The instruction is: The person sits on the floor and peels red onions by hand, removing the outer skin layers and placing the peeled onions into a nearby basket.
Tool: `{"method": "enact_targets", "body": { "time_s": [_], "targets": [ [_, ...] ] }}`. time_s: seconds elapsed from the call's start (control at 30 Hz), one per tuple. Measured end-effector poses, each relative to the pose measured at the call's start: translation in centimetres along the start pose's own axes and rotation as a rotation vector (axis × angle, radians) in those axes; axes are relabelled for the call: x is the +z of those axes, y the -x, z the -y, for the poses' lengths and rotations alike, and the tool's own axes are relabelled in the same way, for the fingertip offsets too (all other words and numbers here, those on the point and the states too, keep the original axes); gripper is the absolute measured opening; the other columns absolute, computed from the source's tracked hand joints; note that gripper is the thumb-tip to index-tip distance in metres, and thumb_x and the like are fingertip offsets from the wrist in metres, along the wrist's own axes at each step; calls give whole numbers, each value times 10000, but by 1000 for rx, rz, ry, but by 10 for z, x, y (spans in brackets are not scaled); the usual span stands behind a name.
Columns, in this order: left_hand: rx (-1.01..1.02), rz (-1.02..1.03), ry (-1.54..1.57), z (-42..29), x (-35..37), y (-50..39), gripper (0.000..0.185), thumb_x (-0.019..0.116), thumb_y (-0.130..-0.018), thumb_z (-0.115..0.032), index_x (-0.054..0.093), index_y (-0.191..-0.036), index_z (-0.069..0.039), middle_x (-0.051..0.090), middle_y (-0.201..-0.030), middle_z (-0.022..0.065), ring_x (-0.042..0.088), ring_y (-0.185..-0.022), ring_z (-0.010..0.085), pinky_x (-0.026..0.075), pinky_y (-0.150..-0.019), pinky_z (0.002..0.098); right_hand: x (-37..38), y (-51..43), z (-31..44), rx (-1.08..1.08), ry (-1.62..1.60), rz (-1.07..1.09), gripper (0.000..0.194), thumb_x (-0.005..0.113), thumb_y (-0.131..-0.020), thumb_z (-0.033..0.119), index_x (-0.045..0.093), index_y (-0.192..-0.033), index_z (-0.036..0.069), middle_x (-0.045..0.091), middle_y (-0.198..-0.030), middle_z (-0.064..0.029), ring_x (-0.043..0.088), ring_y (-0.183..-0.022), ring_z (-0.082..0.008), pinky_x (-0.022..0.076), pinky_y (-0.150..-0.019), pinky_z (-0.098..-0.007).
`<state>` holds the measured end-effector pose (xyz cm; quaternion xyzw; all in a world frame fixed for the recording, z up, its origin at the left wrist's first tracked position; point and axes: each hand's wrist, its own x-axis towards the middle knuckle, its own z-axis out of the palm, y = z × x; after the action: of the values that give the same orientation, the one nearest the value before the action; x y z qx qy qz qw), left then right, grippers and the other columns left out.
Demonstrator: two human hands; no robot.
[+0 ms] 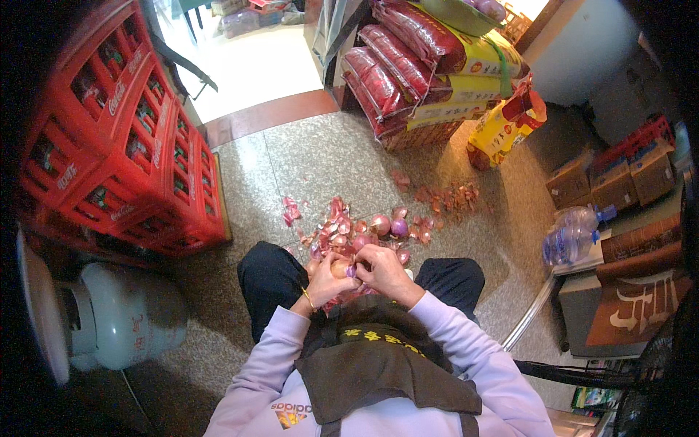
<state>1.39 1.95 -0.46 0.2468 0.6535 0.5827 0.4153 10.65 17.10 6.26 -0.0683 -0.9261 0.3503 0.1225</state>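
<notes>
Between my knees, my left hand (330,284) grips an onion (342,268) whose brownish outer skin shows beside a purple patch. My right hand (385,274) is at the onion's right side, thumb and fingertips pinched together at the purple part; whether a piece of skin is between them cannot be told. Just beyond the hands, several whole onions (380,224) lie on the speckled floor among loose reddish onion skins (334,225). A separate scatter of dry skins (450,201) lies farther off to the right.
Red Coca-Cola crates (117,142) with bottles stand stacked at the left, above a gas cylinder (136,317). Ahead are piled filled sacks (404,71) and a yellow bag (505,131). Cardboard boxes (614,183) and large plastic bottles (570,235) stand at the right.
</notes>
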Motion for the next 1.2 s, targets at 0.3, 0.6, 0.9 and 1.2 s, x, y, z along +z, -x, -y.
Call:
{"method": "enact_targets", "body": {
  "time_s": [0.3,0.6,0.9,1.2],
  "targets": [
    [-13,-41,209,3,-3,10,687,880,-628,-234,492,-1155,-26,597,-1076,100,603,-966,162,524,-839,297,19,9,-11,389,-347,-81,155,685,-800,140,683,-878,7,661,-790,-139,662,-725,-269,522,-685,-362],
    [140,-165,-75,18,-9,15,655,879,-621,-245,537,-1140,-38,595,-1108,86,591,-1014,167,491,-897,328,65,21,-2,437,-240,-336,108,628,-835,75,656,-881,-18,660,-828,-179,655,-764,-331,510,-702,-379],
    [65,-115,527,7,-8,29,525,772,-745,-126,519,-1199,-50,591,-1142,66,578,-1055,166,484,-926,325,128,69,-75,732,-213,-407,146,649,-834,109,664,-789,-29,653,-674,-54,599,-610,-134,474,-546,-294],
    [-203,196,1250,-11,-33,41,513,633,-836,-208,489,-1294,-29,612,-1142,110,595,-1112,246,475,-1002,387,123,99,-116,919,-88,62,271,760,-775,304,708,-756,38,723,-859,-135,684,-796,-204,510,-736,-362]
  ]
}}
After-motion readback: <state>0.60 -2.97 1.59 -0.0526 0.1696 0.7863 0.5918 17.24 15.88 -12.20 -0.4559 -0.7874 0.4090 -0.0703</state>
